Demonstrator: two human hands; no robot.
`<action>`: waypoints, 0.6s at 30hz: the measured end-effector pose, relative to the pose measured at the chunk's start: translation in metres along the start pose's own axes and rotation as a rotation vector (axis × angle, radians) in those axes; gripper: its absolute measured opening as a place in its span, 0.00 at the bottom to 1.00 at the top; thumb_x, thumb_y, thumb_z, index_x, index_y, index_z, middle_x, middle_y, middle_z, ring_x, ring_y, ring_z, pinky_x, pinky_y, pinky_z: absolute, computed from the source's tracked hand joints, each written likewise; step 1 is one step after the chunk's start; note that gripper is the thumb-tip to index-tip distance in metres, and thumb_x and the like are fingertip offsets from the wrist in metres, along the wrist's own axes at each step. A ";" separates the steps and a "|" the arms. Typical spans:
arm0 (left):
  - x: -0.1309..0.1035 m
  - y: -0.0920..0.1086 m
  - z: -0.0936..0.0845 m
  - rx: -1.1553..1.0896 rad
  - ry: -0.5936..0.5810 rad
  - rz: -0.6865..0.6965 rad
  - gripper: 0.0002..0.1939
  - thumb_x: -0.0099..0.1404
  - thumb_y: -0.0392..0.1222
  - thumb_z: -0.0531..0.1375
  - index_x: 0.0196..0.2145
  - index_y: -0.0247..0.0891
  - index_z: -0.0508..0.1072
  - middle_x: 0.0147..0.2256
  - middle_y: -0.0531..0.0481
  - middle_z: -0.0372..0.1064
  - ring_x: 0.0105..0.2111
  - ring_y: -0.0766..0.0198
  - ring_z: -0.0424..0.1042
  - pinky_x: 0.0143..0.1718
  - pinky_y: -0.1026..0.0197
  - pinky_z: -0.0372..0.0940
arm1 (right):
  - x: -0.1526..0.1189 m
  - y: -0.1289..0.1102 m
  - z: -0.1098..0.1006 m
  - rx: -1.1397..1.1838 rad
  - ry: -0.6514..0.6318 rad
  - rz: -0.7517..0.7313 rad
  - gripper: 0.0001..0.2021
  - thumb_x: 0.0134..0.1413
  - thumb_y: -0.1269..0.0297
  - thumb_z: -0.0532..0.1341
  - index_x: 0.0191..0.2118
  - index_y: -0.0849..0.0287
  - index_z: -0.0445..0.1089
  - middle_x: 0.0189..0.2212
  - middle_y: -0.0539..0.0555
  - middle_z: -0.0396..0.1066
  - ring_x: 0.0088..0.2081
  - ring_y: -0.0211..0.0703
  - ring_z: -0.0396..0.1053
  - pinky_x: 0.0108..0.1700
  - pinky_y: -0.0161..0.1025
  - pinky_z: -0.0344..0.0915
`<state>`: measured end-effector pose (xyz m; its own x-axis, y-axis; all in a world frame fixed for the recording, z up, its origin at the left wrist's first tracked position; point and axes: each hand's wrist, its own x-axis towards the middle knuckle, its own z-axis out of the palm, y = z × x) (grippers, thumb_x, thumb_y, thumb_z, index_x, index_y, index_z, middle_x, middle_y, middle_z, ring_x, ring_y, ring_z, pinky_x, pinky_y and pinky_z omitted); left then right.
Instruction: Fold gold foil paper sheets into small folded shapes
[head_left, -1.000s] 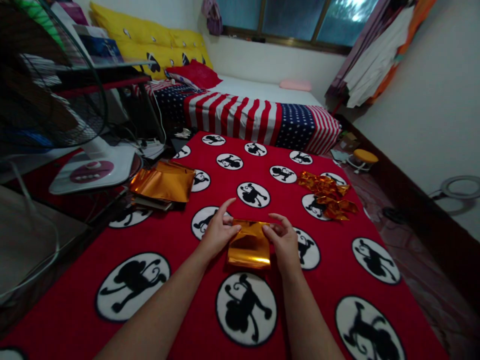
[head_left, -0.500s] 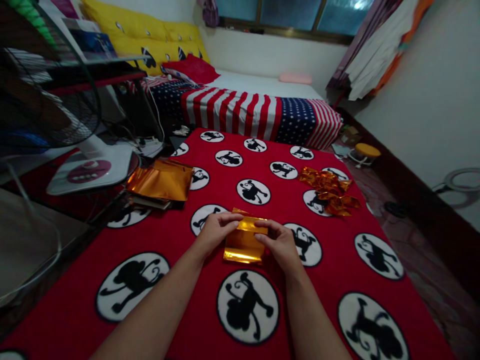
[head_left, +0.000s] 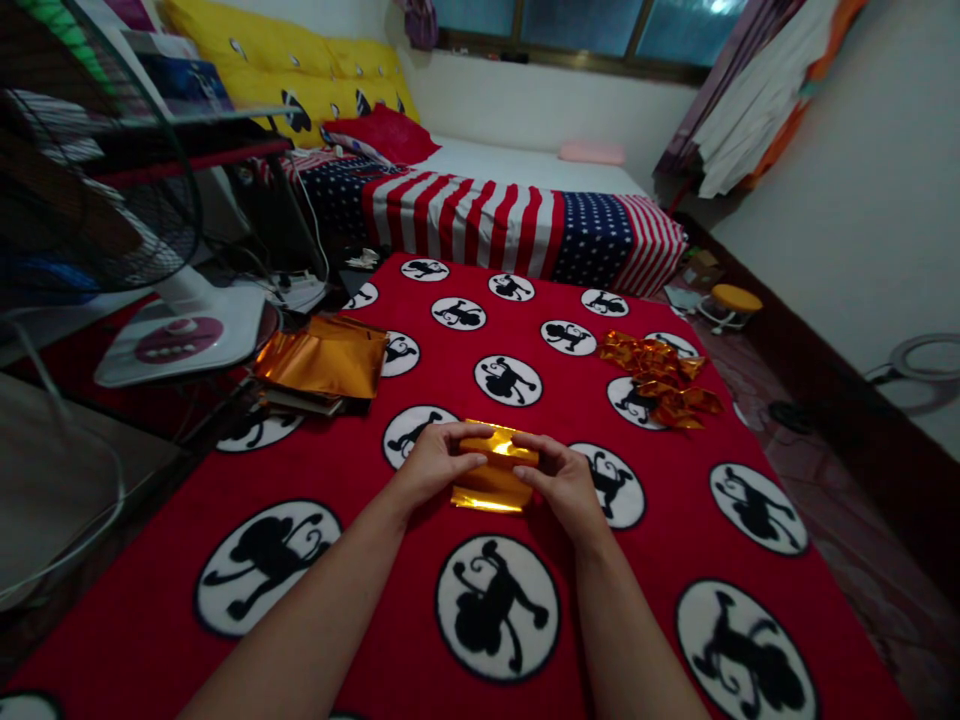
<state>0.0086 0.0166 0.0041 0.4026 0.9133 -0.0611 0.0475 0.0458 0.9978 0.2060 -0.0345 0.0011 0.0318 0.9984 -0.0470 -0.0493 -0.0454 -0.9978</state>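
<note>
A folded sheet of shiny gold foil paper [head_left: 493, 484] lies in front of me on the red cloth with monkey prints [head_left: 375, 600]. My left hand [head_left: 441, 460] pinches its left side, thumb on the near face and fingers along the far edge. On the opposite side, my right hand [head_left: 556, 478] grips the foil the same way. The far part of the sheet bends up between the fingertips of both hands. A stack of flat gold foil sheets [head_left: 326, 360] rests to the left, and several folded foil pieces [head_left: 660, 378] lie in a pile to the right.
A white-based fan [head_left: 180, 335] stands at the left beside a desk with cables. Beyond the cloth is a bed with a stars-and-stripes cover [head_left: 480, 220]. A yellow-topped stool [head_left: 736, 298] stands on the floor at the right.
The foil's near edge has shifted slightly away from me, and the visible sheet looks shorter. Both hands keep their hold, with the thumbs still on the near face.
</note>
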 end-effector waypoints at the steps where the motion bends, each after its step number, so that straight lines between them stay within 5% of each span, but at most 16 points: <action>1: 0.000 -0.001 0.001 -0.018 0.004 -0.005 0.22 0.51 0.39 0.67 0.45 0.32 0.77 0.43 0.40 0.76 0.41 0.54 0.75 0.42 0.56 0.69 | 0.000 0.000 0.000 -0.015 0.005 -0.014 0.20 0.41 0.63 0.71 0.44 0.54 0.76 0.43 0.55 0.75 0.46 0.51 0.73 0.49 0.47 0.69; 8: 0.001 0.001 0.000 -0.019 0.001 -0.004 0.19 0.50 0.38 0.68 0.41 0.32 0.78 0.42 0.41 0.77 0.40 0.55 0.76 0.41 0.58 0.68 | 0.001 -0.002 0.000 -0.176 0.023 -0.139 0.14 0.48 0.65 0.66 0.43 0.52 0.77 0.36 0.51 0.70 0.38 0.42 0.70 0.40 0.37 0.68; 18: -0.001 0.003 0.003 0.101 0.056 -0.007 0.14 0.55 0.44 0.65 0.38 0.33 0.80 0.35 0.43 0.78 0.34 0.58 0.75 0.36 0.61 0.68 | 0.002 -0.001 0.001 -0.236 0.075 -0.164 0.10 0.52 0.60 0.64 0.39 0.55 0.78 0.32 0.51 0.69 0.34 0.41 0.68 0.34 0.37 0.66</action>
<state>0.0117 0.0148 0.0068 0.3500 0.9346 -0.0639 0.1433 0.0140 0.9896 0.2054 -0.0322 0.0017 0.0947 0.9881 0.1214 0.1956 0.1011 -0.9755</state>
